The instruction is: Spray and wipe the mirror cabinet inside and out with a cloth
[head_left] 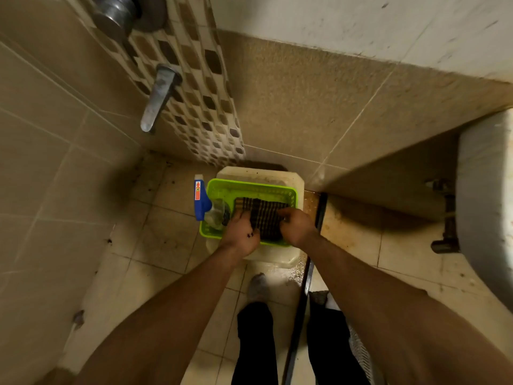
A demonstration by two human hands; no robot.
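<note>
A dark checked cloth [262, 215] lies in a green plastic basket [222, 187] that rests on a cream stool [288, 176] on the floor. My left hand [241, 235] grips the cloth's left edge and my right hand [297, 225] grips its right edge. A spray bottle [202, 200] with a blue and white head and a clear body leans in the basket's left side, just left of my left hand. The mirror cabinet is not in view.
Tiled walls rise on the left and ahead, with a metal tap [158, 100] sticking out at the upper left. A white basin [485, 195] with its pipes [447, 218] stands on the right. A dark threshold strip [308, 273] runs across the stained floor by my legs.
</note>
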